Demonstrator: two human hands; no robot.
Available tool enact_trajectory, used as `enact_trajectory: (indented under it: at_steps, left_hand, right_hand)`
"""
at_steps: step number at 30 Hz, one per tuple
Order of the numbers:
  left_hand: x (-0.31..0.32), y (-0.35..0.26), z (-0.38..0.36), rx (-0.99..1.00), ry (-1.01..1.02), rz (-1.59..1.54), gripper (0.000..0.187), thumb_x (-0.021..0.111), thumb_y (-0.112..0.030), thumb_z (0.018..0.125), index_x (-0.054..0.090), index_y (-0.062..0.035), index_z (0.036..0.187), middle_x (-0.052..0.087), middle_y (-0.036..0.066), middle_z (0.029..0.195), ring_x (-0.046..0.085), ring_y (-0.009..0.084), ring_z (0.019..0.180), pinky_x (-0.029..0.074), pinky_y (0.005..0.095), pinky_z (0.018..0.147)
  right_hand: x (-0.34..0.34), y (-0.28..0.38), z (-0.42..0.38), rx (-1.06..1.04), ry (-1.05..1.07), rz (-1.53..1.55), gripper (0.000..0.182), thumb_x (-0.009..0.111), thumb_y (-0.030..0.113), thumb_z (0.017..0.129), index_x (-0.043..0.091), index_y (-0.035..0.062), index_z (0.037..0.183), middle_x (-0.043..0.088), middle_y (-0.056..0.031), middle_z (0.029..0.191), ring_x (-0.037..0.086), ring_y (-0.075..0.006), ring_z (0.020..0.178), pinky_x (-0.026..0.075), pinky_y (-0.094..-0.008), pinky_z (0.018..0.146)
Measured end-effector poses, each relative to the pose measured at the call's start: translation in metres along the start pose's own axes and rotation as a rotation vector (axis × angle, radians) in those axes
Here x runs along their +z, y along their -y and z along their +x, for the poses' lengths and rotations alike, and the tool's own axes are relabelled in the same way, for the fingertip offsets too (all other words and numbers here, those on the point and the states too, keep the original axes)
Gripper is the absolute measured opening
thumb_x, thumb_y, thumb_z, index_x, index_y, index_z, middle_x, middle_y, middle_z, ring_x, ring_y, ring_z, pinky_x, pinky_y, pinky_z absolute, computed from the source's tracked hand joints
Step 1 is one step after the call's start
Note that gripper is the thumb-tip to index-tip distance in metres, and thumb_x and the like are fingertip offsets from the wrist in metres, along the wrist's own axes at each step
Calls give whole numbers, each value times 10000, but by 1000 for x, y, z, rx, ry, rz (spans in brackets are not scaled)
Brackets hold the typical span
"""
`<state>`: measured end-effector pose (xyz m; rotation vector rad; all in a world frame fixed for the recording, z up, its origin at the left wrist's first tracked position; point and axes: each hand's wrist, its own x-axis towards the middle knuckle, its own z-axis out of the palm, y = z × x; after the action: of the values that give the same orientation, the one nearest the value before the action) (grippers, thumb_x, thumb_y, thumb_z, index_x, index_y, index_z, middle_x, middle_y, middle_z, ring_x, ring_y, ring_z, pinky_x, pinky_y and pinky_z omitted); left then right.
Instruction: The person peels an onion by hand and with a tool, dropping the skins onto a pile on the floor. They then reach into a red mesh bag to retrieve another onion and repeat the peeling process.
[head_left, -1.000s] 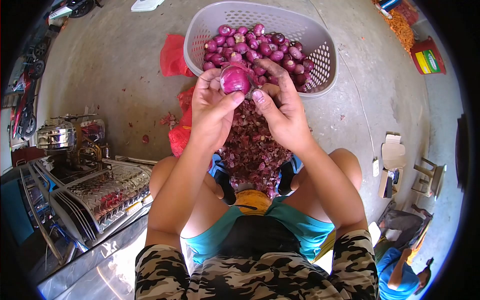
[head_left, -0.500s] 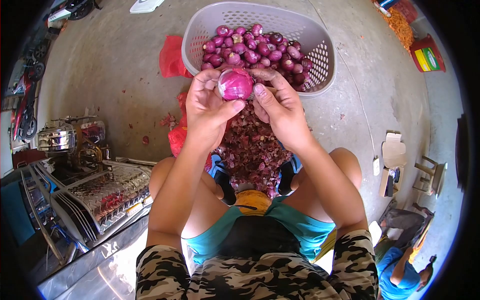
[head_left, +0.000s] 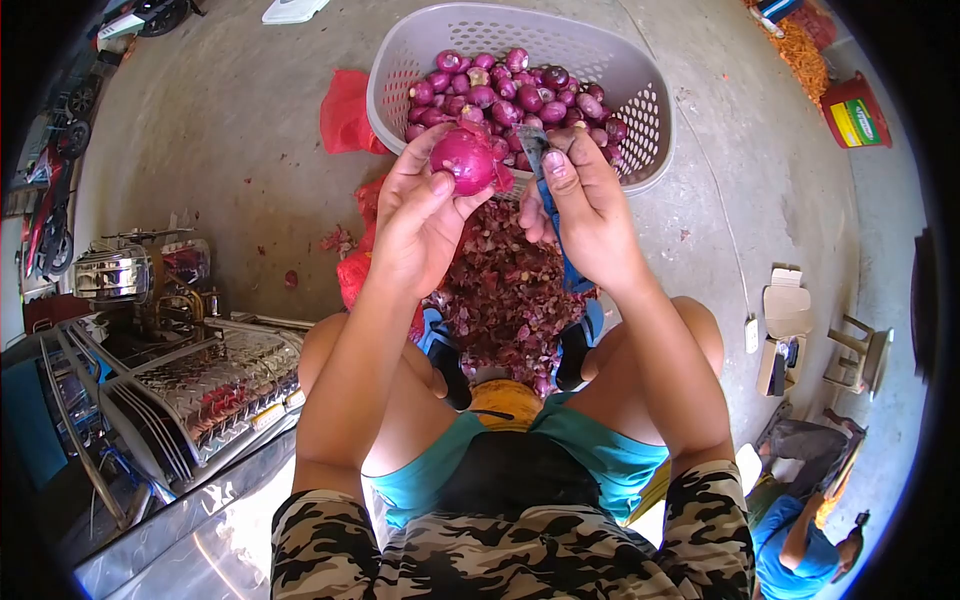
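A red onion (head_left: 464,162) is gripped in my left hand (head_left: 415,205), with some loose skin hanging at its right side. My right hand (head_left: 585,205) is closed around a knife (head_left: 570,255) with a blue handle; its short blade points up near the onion, apart from it. Beyond both hands stands a grey plastic basket (head_left: 640,50) holding many red onions (head_left: 490,95). Below the hands, a heap of onion skins (head_left: 500,290) lies on the floor between my feet.
Red net bags (head_left: 350,112) lie left of the basket. Metal sidecar-like framework (head_left: 200,380) stands at left. On the right are an open cardboard box (head_left: 785,310), a small stool (head_left: 858,355), a red bucket (head_left: 855,112) and another person in a blue shirt (head_left: 795,550).
The onion has turned in my left hand, with loose skin now at its right. My right hand has moved right, away from the onion, and the knife now shows in it.
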<state>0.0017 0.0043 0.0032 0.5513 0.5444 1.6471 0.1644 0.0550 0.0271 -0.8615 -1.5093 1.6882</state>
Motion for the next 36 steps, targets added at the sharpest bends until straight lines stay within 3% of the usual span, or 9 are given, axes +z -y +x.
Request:
enact_trajectory:
  at_steps: [3,6,9,12,15,18,21,24,36]
  left_hand:
    - [-3,-1,1,-81,18,-61,454,583,-108,850,433,-25,1269,538,106,1186,549,204,1077,472,367,905]
    - [1,-3,-1,-92,75,-42,466,576,-114,856,422,-17,1285,534,104,1198,544,193,1083,463,363,907]
    - [0,-1,-1,-87,69,-20,483,580,-111,853,414,-7,1295,532,108,1201,538,197,1093,453,365,926]
    - [0,0,-2,-75,94,22,485,582,-105,851,414,2,1293,529,114,1203,534,205,1102,443,367,943]
    - [5,1,-3,-46,33,163,578,606,-241,844,373,2,1312,536,127,1202,539,216,1099,462,349,909]
    - [5,0,-3,-56,34,154,578,612,-229,839,373,4,1312,534,131,1205,539,222,1101,449,362,929]
    - [2,-1,-4,-74,91,121,581,616,-213,836,370,5,1314,532,135,1206,534,227,1109,433,376,952]
    - [0,0,-3,-47,116,9,500,584,-62,837,404,16,1297,528,140,1210,526,223,1124,419,381,978]
    - [-1,4,-2,31,121,38,499,593,15,808,426,8,1279,527,130,1225,521,217,1129,412,370,986]
  right_hand:
    - [-2,-6,5,-108,17,-112,277,368,264,995,420,29,1132,510,-24,683,472,-77,539,379,-195,475]
    - [-6,-3,7,-14,68,12,263,476,265,960,491,7,1009,546,-33,722,503,-79,642,432,-235,579]
    - [-1,-3,6,-222,23,-184,366,551,342,914,513,-9,1011,573,-69,762,524,-129,694,455,-285,639]
    - [-4,-7,8,-201,40,-260,430,602,380,871,530,-22,1006,601,-108,802,537,-166,714,465,-323,680]
    - [-3,-12,8,-205,30,-282,405,607,357,868,544,-24,988,597,-118,779,527,-147,701,460,-317,670]
    - [-4,-6,5,-163,41,-379,404,610,356,863,549,-26,981,590,-126,759,518,-147,689,458,-318,664]
    - [0,-9,7,-266,-15,-218,420,604,364,864,549,-33,987,593,-138,766,532,-167,686,459,-318,664]
    - [-4,-8,7,-152,63,-273,440,582,374,874,553,-40,1020,611,-150,801,566,-181,725,467,-320,696]
    - [4,-5,5,-12,92,-104,432,487,368,934,555,-20,1110,627,-116,897,556,-157,834,444,-296,776]
